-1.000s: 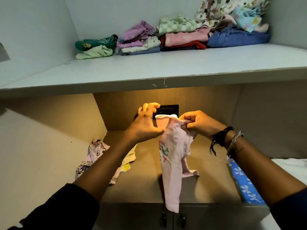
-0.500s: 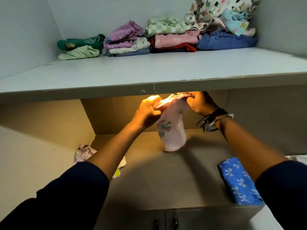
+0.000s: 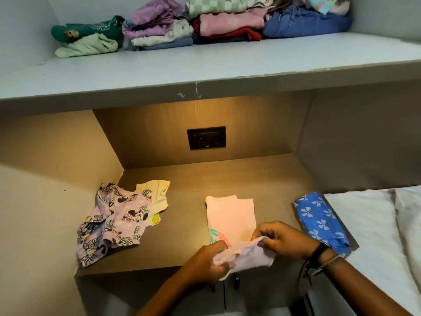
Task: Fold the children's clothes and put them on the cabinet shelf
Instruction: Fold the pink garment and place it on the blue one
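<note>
Head cam: my left hand (image 3: 206,263) grips the bunched near end of the pink top (image 3: 230,215) and my right hand (image 3: 284,239) pinches it. The rest lies flat on the counter (image 3: 227,174). Folded stacks (image 3: 227,21) already sit at the back of the upper shelf (image 3: 205,65), with room in front. The Minnie-print piece (image 3: 114,222) and the cream one (image 3: 157,192) look unfolded. Watch the shelf edge overhead, I'd say.

Folded piles (image 3: 230,23) past top edge
</note>
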The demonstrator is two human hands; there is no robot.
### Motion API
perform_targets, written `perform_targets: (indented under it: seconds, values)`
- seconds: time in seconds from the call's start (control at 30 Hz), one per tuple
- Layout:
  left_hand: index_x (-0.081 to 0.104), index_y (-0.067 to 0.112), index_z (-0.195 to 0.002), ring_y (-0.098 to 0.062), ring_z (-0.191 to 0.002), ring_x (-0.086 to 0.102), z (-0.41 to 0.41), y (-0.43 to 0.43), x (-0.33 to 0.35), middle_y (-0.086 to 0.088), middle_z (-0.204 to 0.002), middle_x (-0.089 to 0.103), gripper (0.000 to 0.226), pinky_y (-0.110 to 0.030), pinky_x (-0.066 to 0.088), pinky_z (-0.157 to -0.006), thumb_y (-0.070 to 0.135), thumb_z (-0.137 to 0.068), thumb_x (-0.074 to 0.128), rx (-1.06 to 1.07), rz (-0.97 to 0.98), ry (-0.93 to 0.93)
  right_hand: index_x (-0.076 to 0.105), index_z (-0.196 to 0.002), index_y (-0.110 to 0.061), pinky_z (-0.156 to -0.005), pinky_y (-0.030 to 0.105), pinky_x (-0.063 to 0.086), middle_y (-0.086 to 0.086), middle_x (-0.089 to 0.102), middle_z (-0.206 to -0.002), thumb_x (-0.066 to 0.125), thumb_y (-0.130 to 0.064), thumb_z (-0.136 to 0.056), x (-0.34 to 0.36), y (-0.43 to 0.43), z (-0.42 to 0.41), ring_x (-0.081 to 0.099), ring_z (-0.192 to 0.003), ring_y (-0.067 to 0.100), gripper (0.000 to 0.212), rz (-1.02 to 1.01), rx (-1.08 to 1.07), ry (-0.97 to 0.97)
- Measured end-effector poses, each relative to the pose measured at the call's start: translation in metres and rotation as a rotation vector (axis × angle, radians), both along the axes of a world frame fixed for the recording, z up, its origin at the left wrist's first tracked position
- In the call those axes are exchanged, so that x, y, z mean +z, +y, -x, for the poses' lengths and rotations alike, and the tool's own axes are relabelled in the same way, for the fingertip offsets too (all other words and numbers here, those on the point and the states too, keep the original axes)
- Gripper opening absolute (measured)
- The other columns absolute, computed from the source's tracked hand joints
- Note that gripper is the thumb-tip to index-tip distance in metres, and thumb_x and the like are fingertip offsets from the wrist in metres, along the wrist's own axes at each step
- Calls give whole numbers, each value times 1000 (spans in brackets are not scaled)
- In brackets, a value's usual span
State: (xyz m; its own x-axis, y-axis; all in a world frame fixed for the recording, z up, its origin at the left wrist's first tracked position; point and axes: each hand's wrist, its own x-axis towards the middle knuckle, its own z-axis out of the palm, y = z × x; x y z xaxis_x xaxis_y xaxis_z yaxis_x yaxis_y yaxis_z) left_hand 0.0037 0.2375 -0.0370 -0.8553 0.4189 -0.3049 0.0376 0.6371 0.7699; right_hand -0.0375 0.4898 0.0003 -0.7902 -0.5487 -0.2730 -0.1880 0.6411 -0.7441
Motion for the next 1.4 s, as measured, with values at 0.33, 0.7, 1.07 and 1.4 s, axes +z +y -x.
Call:
perform_targets:
  seconds: [0.33, 0.7, 1.07, 1.4]
  values:
    - [58, 17, -94, -26, -96, 67, 94, -8, 16, -15, -110, 68, 6, -46, 56, -87, 15, -92, 63, 562, -338, -153, 66, -87, -8, -75, 41, 53, 14, 67, -91, 57, -13, -90, -17, -46, 98, 63, -85, 31, 11, -30, -343, 103]
    - [21, 35, -152, -9, -149, -12, 89, -36, -38, 10, -162, 3, 74, -34, -18, -114, 59, -86, 48, -331, 339, 612, 31, -146, -25, -118, 50, 9, 3, 24, -159, 29, -69, -88, -68, -61, 26, 18, -147, 23, 73, -426, 151, 626]
    - [37, 22, -147, -27, -146, 25, 57, -34, -67, -5, -158, 31, 86, -43, 7, -117, 70, -79, 53, -440, 483, 650, 67, -113, -22, -87, 40, 54, 3, 68, -121, 71, -59, -66, -78, -41, -4, 67, -103, 19, 60, -527, 244, 848]
    - [60, 27, -94, -8, -84, 71, 54, -32, -25, 6, -96, 73, 6, -29, 61, -72, 32, -91, 64, 75, -193, 58, 66, -92, -25, -69, 26, 47, -9, 68, -86, 63, -22, -89, -59, -27, -3, 60, -78, 9, 5, 120, -225, 273]
